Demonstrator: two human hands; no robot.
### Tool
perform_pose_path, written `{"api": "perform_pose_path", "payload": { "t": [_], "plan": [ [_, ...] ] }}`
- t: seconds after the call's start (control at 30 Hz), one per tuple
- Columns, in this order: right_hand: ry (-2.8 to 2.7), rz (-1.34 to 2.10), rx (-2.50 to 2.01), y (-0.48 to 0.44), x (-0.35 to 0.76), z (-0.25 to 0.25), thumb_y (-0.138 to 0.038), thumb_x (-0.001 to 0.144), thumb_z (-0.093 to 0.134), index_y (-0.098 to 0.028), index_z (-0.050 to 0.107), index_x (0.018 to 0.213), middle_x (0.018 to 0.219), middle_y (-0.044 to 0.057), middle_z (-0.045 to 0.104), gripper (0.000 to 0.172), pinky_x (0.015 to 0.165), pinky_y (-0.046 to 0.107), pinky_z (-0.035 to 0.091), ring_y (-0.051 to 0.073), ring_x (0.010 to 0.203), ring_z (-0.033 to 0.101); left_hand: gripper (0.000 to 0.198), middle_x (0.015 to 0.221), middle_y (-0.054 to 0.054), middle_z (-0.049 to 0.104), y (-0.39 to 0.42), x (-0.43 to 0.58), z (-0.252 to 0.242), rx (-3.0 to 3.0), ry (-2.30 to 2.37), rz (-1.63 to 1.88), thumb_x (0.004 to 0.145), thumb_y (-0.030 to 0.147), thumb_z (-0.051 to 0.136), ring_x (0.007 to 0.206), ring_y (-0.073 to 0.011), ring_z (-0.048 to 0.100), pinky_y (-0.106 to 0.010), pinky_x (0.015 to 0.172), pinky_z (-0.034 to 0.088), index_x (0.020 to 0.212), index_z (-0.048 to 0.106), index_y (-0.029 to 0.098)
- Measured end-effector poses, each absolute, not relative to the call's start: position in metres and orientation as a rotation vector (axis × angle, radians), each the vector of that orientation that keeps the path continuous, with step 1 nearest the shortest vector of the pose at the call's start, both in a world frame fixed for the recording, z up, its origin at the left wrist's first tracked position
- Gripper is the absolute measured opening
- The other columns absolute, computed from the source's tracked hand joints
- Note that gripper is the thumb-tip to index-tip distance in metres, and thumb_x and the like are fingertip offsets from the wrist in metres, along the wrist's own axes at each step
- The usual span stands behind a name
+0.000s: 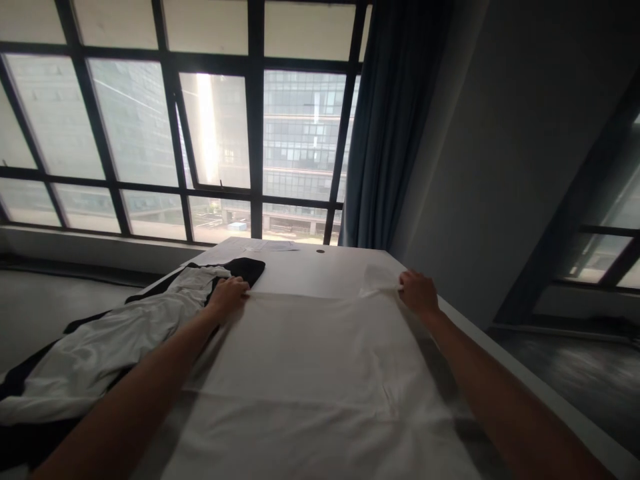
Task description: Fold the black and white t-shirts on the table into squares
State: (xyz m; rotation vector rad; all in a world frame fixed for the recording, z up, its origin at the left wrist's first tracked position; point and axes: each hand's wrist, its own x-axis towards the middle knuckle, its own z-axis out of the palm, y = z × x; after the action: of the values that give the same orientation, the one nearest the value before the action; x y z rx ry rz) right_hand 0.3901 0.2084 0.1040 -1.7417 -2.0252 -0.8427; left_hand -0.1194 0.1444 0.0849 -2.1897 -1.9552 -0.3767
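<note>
A white cloth (320, 353) is stretched out in front of me, its far edge pulled nearly straight between my hands. My left hand (230, 295) is closed on the far left corner, and my right hand (419, 292) pinches the far right corner. Light creases run across the cloth, and its near end passes out of the bottom of the view. What kind of cloth it is I cannot tell. Beneath it is a white table (345, 270).
Left of the cloth lies a pile of white fabric (120, 333) over black fabric (250, 268). Papers (275, 246) rest at the table's far end, near a cable hole (321, 251). Behind stand large windows (215, 133) and a dark blue curtain (385, 147). The table's right edge borders the floor.
</note>
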Motion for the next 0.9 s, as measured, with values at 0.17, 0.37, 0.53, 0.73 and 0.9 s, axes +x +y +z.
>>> {"api": "perform_pose_path", "payload": {
  "t": [0.17, 0.37, 0.53, 0.73, 0.9],
  "plan": [
    [-2.040, -0.611, -1.458, 0.149, 0.429, 0.095, -0.021, 0.078, 0.057, -0.021, 0.053, 0.074, 0.105, 0.014, 0.065, 0.006, 0.088, 0.036, 0.041, 0.028, 0.100, 0.057, 0.022, 0.103, -0.009, 0.068, 0.090, -0.144, 0.095, -2.131, -1.816, -0.712, 0.085, 0.029, 0.050, 0.106, -0.0273, 0.060, -0.038, 0.094, 0.044, 0.091, 0.070, 0.021],
    [-2.403, 0.090, -1.583, 0.065, 0.430, 0.048, -0.024, 0.067, 0.070, -0.021, 0.062, 0.107, 0.111, 0.008, 0.068, 0.041, 0.082, 0.030, 0.047, 0.023, 0.095, 0.063, 0.030, 0.101, -0.005, 0.070, 0.026, -0.153, 0.048, -2.336, -1.883, -0.604, 0.075, 0.022, 0.046, 0.093, -0.0216, 0.065, -0.029, 0.080, 0.048, 0.092, 0.072, 0.022],
    [-2.401, -0.079, -1.673, 0.039, 0.412, 0.033, -0.018, 0.066, 0.065, -0.021, 0.069, 0.105, 0.104, 0.009, 0.069, 0.039, 0.090, 0.035, 0.042, 0.026, 0.102, 0.061, 0.027, 0.101, -0.008, 0.072, 0.004, -0.152, 0.035, -2.279, -1.851, -0.587, 0.074, 0.025, 0.053, 0.101, -0.0284, 0.063, -0.039, 0.091, 0.044, 0.089, 0.075, 0.021],
    [-1.960, -0.061, -1.442, 0.023, 0.435, 0.055, -0.034, 0.070, 0.061, -0.022, 0.050, 0.068, 0.098, 0.009, 0.066, 0.016, 0.083, 0.034, 0.045, 0.025, 0.092, 0.059, 0.033, 0.103, -0.010, 0.072, 0.001, -0.166, 0.040, -2.118, -1.856, -0.814, 0.079, 0.030, 0.049, 0.101, -0.0296, 0.062, -0.044, 0.094, 0.043, 0.091, 0.077, 0.019],
    [-2.233, 0.685, -1.405, -0.011, 0.454, 0.076, -0.061, 0.063, 0.072, -0.021, 0.049, 0.068, 0.092, 0.006, 0.068, 0.046, 0.076, 0.031, 0.046, 0.024, 0.088, 0.060, 0.031, 0.107, -0.007, 0.071, -0.002, -0.180, 0.044, -2.231, -1.721, -0.855, 0.079, 0.042, 0.053, 0.107, -0.0294, 0.059, -0.044, 0.100, 0.041, 0.084, 0.078, 0.025]
  ]
}}
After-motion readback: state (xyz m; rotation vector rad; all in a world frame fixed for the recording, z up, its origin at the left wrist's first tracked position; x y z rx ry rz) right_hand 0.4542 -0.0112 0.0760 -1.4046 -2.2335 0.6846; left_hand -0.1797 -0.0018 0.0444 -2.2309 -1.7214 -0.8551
